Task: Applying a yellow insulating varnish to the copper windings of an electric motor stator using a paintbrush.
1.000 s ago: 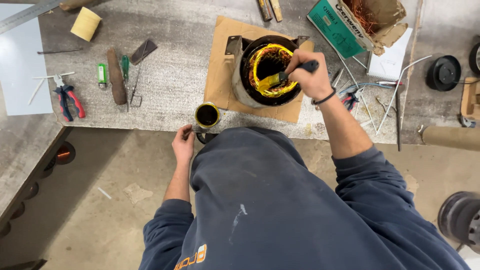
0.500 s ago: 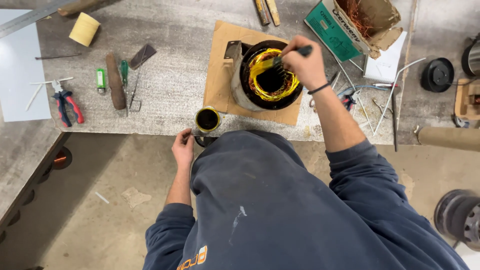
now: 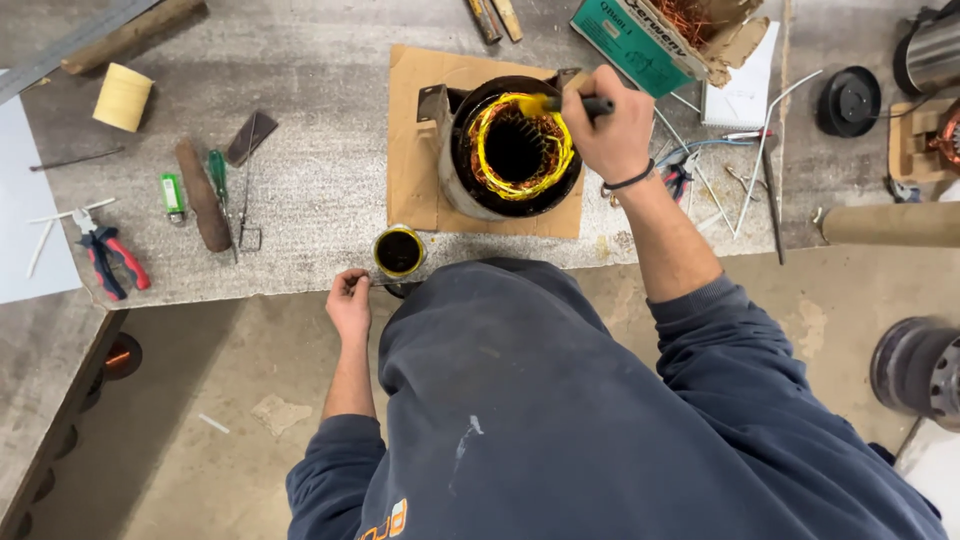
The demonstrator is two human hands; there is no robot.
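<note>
**Varnish drips and a cup at the edge**

Varnish could run or spatter from the brush (image 3: 560, 103); the right hand (image 3: 612, 130) has its fingers curled tight round the dark handle, the yellow-loaded bristles just left of the knuckles, touching the yellow winding of the motor stator (image 3: 512, 150), which stands on a cardboard sheet (image 3: 410, 150). An overloaded tip might drip past the cardboard onto the bench (image 3: 300, 70). Risk two sits by the left hand (image 3: 349, 300) (fingers bent, gripping the bench edge, holding nothing I can make out); the small cup (image 3: 399, 250) of dark liquid stands just right of those fingers, near the edge, and a nudge could tip it.
</note>
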